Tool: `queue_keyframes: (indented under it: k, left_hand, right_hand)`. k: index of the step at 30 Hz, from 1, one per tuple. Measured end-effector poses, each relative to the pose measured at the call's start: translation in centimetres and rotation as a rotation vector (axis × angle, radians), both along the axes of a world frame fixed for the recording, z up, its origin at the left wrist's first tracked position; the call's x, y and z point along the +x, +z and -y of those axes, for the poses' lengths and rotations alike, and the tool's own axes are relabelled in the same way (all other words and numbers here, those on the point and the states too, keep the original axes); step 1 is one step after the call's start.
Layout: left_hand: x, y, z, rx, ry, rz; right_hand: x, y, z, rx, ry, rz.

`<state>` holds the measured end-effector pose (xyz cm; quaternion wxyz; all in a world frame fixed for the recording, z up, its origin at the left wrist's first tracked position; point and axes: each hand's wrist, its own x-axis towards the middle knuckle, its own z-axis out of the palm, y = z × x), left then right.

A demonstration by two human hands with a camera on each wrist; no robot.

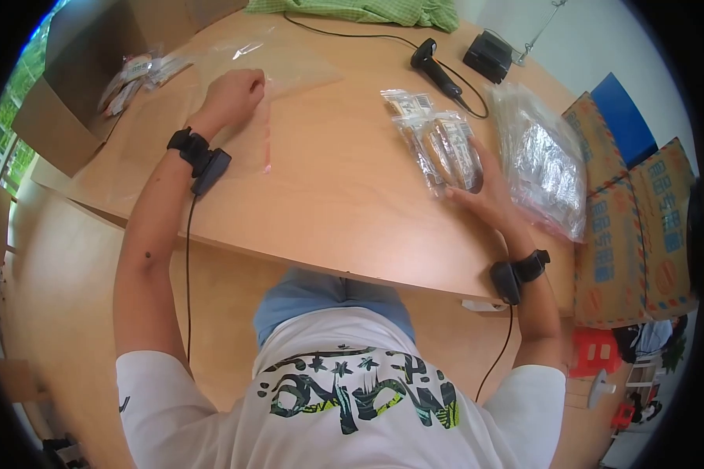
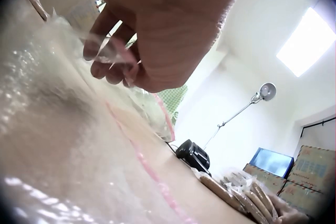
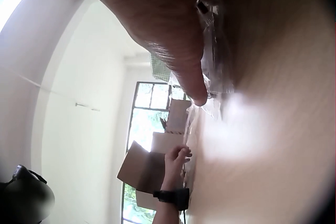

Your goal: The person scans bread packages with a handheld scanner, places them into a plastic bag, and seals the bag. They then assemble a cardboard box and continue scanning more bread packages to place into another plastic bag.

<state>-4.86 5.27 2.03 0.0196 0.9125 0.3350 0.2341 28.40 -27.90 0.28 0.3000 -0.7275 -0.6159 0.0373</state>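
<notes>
Right now, in the head view, my left hand is closed at the edge of a large, clear plastic bag with a red strip, which lies flat on the light wood bench. My right hand has its thumb and fingers round a group of small, clear, printed packets with brown contents, at the right part of the bench. Just beside that hand is a stack of clear plastic bags, with brown printed cartons to its right. A black handheld scanner lies beyond the packets, and an open cardboard box stands at the far left.

From the left wrist, I get what the head view hides: clear film with a pink edge pinched between the thumb and bent fingers. This side also gives me the round head of a metal lamp and a bright ceiling light.

Through the right wrist camera, I see the thumb laid against the clear wrapping, low beside the bench; the other fingertips are too dark to make out. Only this view gives me the full window frame behind the open box.
</notes>
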Motion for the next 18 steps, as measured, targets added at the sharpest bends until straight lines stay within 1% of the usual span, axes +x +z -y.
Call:
queue_keyframes:
  k: [3, 6, 9, 12, 15, 18]
  left_hand:
    - [0.3, 1.0, 0.4, 0.045, 0.054, 0.141]
    - [0.5, 1.7, 2.9, 0.020, -0.231, 0.203]
    - [-0.2, 3.2, 7.5, -0.425, -0.373, -0.038]
    - [-0.9, 2.6, 9.7, -0.393, -0.352, -0.066]
    - [-1.2, 1.9, 14.2, -0.229, -0.183, 0.087]
    - [-1.0, 0.7, 17.9, -0.173, -0.056, 0.224]
  right_hand:
    - [-0.4, -0.3, 0.0, 0.042, 0.029, -0.007]
    - [-0.5, 0.2, -0.1, 0.032, 0.042, -0.010]
    - [-0.6, 0.1, 0.1, 0.037, 0.067, -0.102]
    - [-0.5, 0.1, 0.4, 0.042, 0.069, -0.208]
    - [-0.6, 0.3, 0.6, 0.066, 0.037, -0.300]
    - [-0.5, 0.2, 0.4, 0.144, -0.002, -0.387]
